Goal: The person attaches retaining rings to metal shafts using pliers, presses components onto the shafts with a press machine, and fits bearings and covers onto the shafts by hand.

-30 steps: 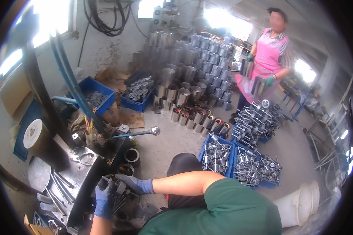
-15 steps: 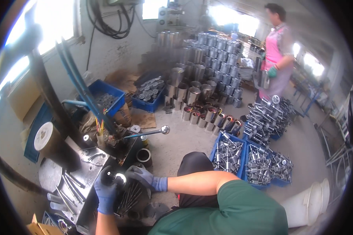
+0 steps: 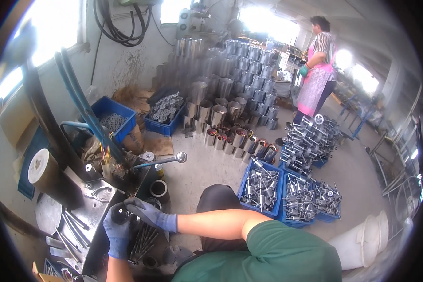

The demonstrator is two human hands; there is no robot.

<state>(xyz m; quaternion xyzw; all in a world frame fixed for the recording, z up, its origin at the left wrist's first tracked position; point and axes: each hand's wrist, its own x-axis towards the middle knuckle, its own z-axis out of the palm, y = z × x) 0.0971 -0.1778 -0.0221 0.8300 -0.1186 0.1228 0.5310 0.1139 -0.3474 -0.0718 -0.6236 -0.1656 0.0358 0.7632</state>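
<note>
My left hand [image 3: 116, 232], in a blue-grey glove, is closed round a dark round part [image 3: 121, 214] with a small pale centre. My right hand [image 3: 148, 215], gloved alike, has its fingers curled against the right side of that part, and they hide some of it. Both hands are by the edge of a metal bench plate [image 3: 95, 207]. On this plate lie several metal rods [image 3: 75, 225] and a plier-like tool [image 3: 101, 190]. More thin rods [image 3: 144, 244] are bunched just below my hands.
A lever with a ball end [image 3: 181, 157] juts out beyond my hands. A dark cylinder with a pale top [image 3: 51, 171] stands at left. Blue crates of shafted metal parts [image 3: 261, 188] sit at right, near a white bucket [image 3: 364, 239]. Metal cylinders [image 3: 218, 115] are stacked ahead; a person in a pink apron [image 3: 315, 84] stands beyond.
My right hand has moved in against the dark part, covering the shiny round face that showed beside it. The person in the pink apron has turned away. My view has shifted slightly.
</note>
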